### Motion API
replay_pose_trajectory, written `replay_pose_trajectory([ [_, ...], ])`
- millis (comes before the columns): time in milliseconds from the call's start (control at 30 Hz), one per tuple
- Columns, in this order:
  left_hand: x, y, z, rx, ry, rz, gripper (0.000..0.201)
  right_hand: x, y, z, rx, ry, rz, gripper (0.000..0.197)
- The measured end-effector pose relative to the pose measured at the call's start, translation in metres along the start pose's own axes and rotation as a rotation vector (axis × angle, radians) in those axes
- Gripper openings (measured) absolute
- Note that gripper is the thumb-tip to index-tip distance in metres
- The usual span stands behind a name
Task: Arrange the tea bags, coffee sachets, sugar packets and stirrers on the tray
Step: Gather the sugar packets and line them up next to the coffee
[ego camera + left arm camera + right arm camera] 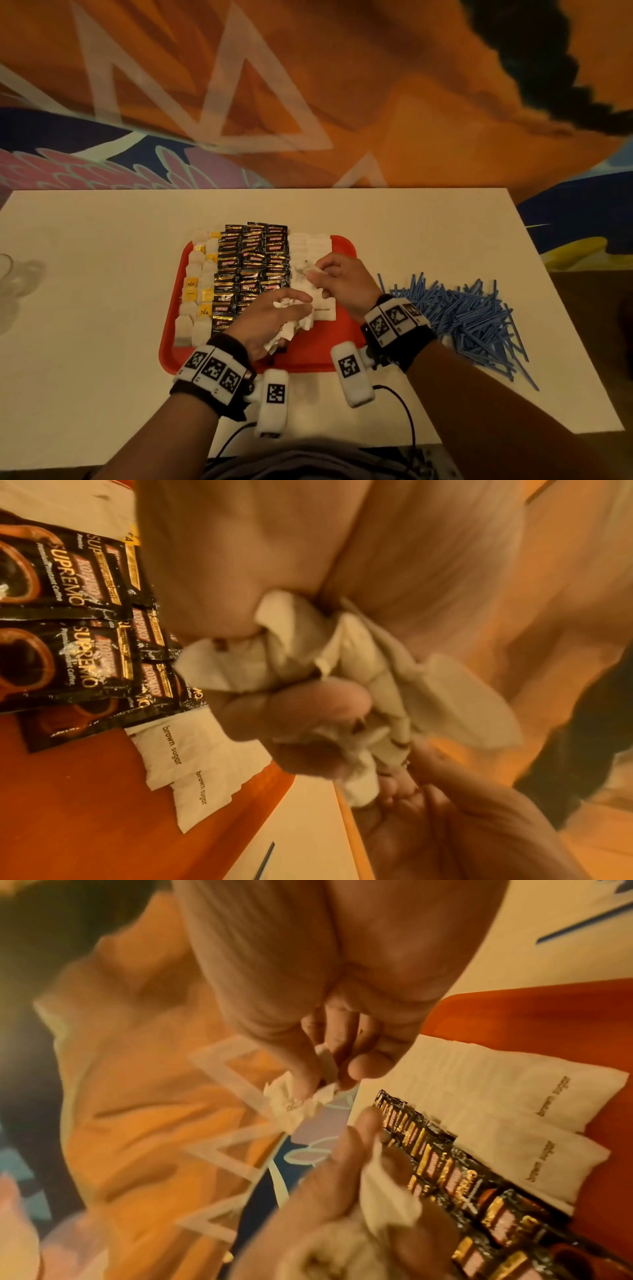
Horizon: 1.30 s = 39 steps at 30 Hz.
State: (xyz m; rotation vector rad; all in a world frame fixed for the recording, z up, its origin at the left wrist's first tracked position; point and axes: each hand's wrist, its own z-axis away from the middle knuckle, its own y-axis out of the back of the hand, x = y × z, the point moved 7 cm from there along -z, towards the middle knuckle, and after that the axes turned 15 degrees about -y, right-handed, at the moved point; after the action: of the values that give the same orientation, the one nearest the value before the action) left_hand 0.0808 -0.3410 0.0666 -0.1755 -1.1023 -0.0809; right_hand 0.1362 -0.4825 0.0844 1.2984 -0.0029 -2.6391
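Observation:
A red tray (171,356) on the white table carries tea bags (197,294) in its left columns, black coffee sachets (253,260) in the middle and white sugar packets (310,245) to their right. My left hand (274,318) hovers over the tray's near middle and grips a crumpled bunch of sugar packets (342,669). My right hand (337,277) is just beyond it and pinches one sugar packet (298,1104) between thumb and fingers, above the laid sugar packets (507,1096). Blue stirrers (462,315) lie in a heap right of the tray.
A clear glass (7,277) stands at the table's left edge. Black cables (404,411) run from the wrist units across the table's near edge. A patterned orange wall rises behind the table's far edge.

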Motion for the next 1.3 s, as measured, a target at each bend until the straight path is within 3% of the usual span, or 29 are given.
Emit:
replay_pose_trajectory([
  [133, 0.004, 0.008, 0.001, 0.17, -0.051, 0.028, 0.029, 0.0, 0.009, 0.008, -0.067, -0.104, -0.27, 0.023],
  [233, 0.016, 0.007, 0.0, 0.242, -0.179, -0.041, 0.008, 0.005, 0.004, 0.011, -0.099, -0.161, -0.294, 0.028],
  [400, 0.033, 0.0, -0.002, 0.264, -0.326, -0.136, 0.018, 0.013, -0.001, 0.013, -0.074, -0.209, -0.287, 0.023],
  [500, 0.033, 0.005, 0.001, 0.303, -0.323, -0.117, 0.021, 0.015, 0.003, 0.015, -0.101, -0.243, -0.32, 0.009],
  [667, 0.036, 0.001, 0.001, 0.224, -0.354, -0.148, 0.008, 0.013, 0.007, 0.013, -0.096, -0.19, -0.27, 0.012],
  [733, 0.035, 0.003, 0.001, 0.221, -0.355, -0.149, 0.007, 0.011, 0.008, 0.014, -0.107, -0.187, -0.264, 0.004],
  [933, 0.034, 0.006, 0.002, 0.253, -0.331, -0.134, 0.008, 0.021, 0.012, 0.013, -0.106, -0.218, -0.358, 0.025],
  [1133, 0.019, 0.019, -0.001, 0.318, -0.258, -0.152, 0.006, 0.029, 0.02, 0.013, -0.045, -0.156, -0.042, 0.013],
  [1300, 0.001, 0.028, -0.006, 0.38, -0.18, -0.14, 0.017, 0.044, 0.018, -0.004, -0.016, -0.153, -0.015, 0.012],
])
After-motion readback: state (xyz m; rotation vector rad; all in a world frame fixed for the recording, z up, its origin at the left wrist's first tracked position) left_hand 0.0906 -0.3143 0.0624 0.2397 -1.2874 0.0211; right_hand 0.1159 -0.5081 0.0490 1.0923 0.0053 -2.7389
